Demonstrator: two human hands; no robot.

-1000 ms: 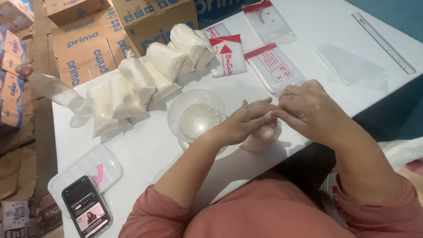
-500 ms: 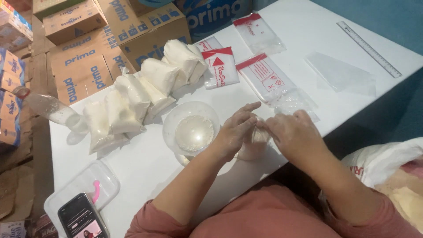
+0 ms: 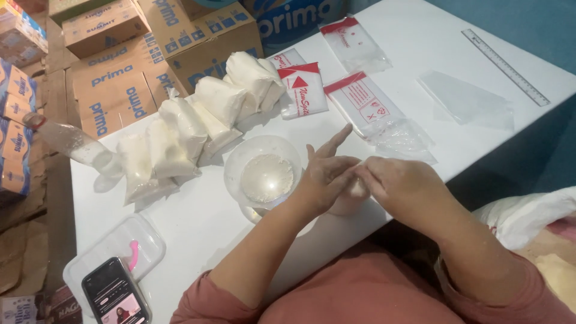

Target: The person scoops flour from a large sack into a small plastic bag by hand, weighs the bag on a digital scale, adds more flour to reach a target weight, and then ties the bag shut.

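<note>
While our hands stay pressed together at the near edge of the white table (image 3: 198, 222), we see the view has shifted a little since half a second ago, so the row of filled white bags (image 3: 192, 123) and the ruler (image 3: 506, 66) sit slightly differently in the picture. Our left hand (image 3: 327, 177) and right hand (image 3: 399, 186) both close around a small filled plastic bag (image 3: 354, 198), which shows only as a pale bulge beneath them, just right of the clear bowl of white powder (image 3: 264, 174). The left forefinger now points out straighter towards the empty red-topped bags (image 3: 366, 108) than before; the other fingers keep their pinch on the bag's neck. At the table's left corner the phone (image 3: 114, 297) lies on a clear lid (image 3: 108, 255), now seen more fully.
</note>
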